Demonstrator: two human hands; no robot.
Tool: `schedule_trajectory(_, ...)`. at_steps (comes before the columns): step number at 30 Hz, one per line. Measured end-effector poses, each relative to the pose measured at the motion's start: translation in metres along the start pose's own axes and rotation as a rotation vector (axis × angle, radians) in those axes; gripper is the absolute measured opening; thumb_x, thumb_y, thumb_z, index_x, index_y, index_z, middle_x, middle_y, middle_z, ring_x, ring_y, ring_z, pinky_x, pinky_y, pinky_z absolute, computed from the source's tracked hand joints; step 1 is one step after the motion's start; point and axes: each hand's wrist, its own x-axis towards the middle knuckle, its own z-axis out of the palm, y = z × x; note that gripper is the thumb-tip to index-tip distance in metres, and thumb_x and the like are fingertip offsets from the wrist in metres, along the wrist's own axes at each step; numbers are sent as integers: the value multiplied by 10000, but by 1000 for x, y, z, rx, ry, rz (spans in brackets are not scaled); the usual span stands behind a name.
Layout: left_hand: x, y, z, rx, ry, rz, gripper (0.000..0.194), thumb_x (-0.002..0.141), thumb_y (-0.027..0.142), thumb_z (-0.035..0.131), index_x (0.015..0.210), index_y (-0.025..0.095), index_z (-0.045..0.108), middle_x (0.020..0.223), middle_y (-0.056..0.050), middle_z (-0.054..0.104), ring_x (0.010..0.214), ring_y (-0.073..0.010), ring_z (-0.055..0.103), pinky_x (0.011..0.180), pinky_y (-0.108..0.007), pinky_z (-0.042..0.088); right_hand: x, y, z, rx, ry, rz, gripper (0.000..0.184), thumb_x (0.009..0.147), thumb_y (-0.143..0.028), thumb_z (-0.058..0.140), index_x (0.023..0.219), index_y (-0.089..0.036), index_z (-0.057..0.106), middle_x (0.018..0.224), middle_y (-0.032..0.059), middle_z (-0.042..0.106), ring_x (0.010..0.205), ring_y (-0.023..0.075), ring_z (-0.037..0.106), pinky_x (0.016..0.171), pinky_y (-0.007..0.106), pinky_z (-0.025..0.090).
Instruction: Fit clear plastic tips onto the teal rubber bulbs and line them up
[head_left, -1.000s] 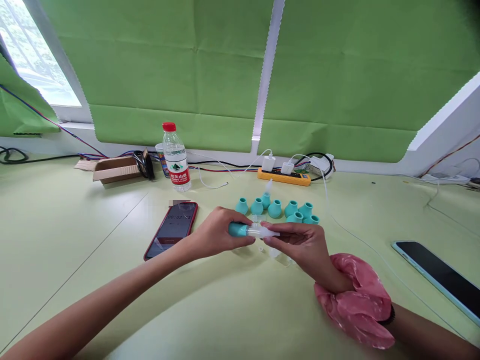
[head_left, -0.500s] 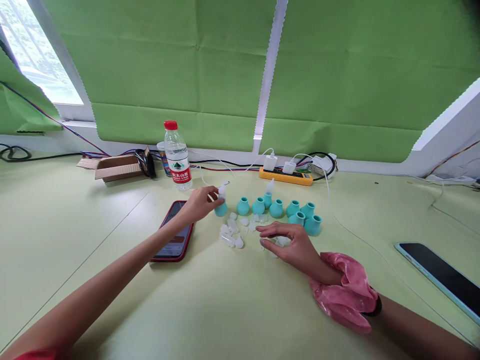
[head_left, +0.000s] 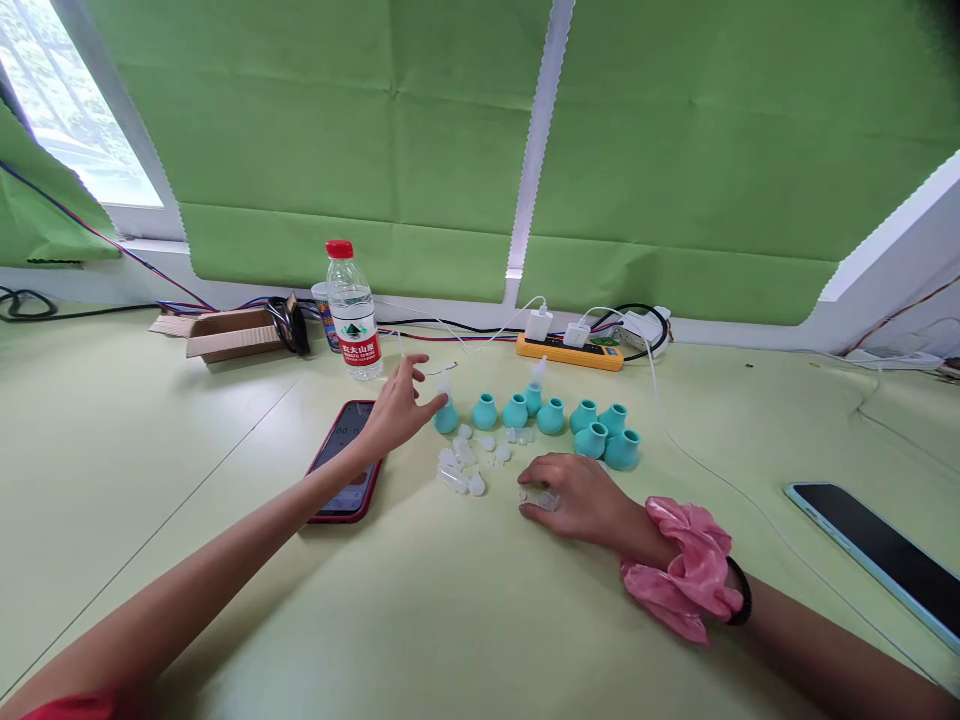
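My left hand [head_left: 397, 408] has its fingers spread beside a turquoise bulb [head_left: 445, 418] that carries a translucent nozzle [head_left: 444, 384]; the thumb tip is at or very near it. Low over the table, my right hand [head_left: 574, 497] curves, thumb and fingers apart, around small clear plastic pieces [head_left: 550, 499], part of which it hides. Between the hands lie several loose translucent tips and tubes [head_left: 453, 477]. Behind them stand several open-necked turquoise bulbs [head_left: 551, 416]. One bulb at the back [head_left: 533, 399] also has a pointed nozzle [head_left: 539, 371] upright in its neck.
A phone in a red case [head_left: 346, 500] lies under my left wrist, another phone [head_left: 877, 560] at far right. A water bottle [head_left: 354, 318], a cup [head_left: 325, 310], an open cardboard box [head_left: 236, 336] and an orange power strip [head_left: 570, 352] line the back. A white cable [head_left: 720, 475] crosses the right side.
My left fingers have opened away from the nozzle-topped bulb, which stands on the table. My right hand has lowered over the clear pieces, its fingers curling around them.
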Motion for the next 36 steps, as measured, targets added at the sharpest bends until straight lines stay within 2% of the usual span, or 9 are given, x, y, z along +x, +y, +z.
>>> schedule_trajectory(2,-8,14,-2,108,127,159,427,717,295,524,1105,178,390,951,-52,493,728,-134,505,619,-276,465,-1,1,-1,-17,-36,-7,216,697,-264,535,874,-189,633,864,29,646,792,190,578,663,282,404)
schedule_trajectory(3,-13,21,-2,148,124,257,364,738,270,497,1080,173,418,951,-52,497,753,-135,505,635,-264,455,-1,2,-1,-23,-48,-10,212,698,-253,529,870,-185,632,863,31,644,786,186,576,660,275,398)
schedule_trajectory(6,-26,37,2,348,-49,445,188,795,229,404,913,170,537,843,-41,547,762,-150,528,623,-254,433,-1,3,0,-39,-61,-4,222,697,-232,524,886,-180,627,818,34,640,744,176,573,627,260,379)
schedule_trajectory(9,-37,42,11,529,-280,468,216,806,271,405,908,177,571,758,-40,556,677,-168,543,535,-258,414,0,2,3,-55,-53,-24,223,726,-223,498,909,-190,622,751,25,633,696,163,565,603,255,355)
schedule_trajectory(14,-49,42,24,571,-408,577,266,816,321,405,978,191,571,857,-72,531,814,-209,508,627,-298,433,0,1,6,-38,-31,-65,157,748,-191,471,753,-190,628,739,15,631,672,143,554,597,247,334)
schedule_trajectory(20,-47,45,18,547,-435,555,329,774,459,443,909,207,606,863,-64,530,840,-225,485,664,-321,432,1,2,7,52,27,-58,77,688,-140,516,692,-173,586,695,13,618,632,134,536,567,231,335)
schedule_trajectory(28,-39,42,11,687,-531,409,232,818,247,411,996,234,558,815,-45,565,711,-196,565,494,-247,389,0,-6,3,241,97,-114,91,689,-107,510,674,-160,583,662,15,609,606,124,540,582,230,394)
schedule_trajectory(32,-40,36,18,673,-513,437,225,772,267,496,983,224,561,870,-63,559,779,-220,549,515,-252,393,-2,-15,-1,417,104,-139,86,689,-108,517,672,-161,582,641,3,609,577,106,545,572,216,429)
schedule_trajectory(36,-36,33,20,650,-474,434,186,794,246,465,951,201,555,857,-63,585,813,-213,525,599,-278,400,-3,-18,-3,534,165,-103,56,692,-145,546,683,-167,596,645,8,625,584,115,565,586,231,464)
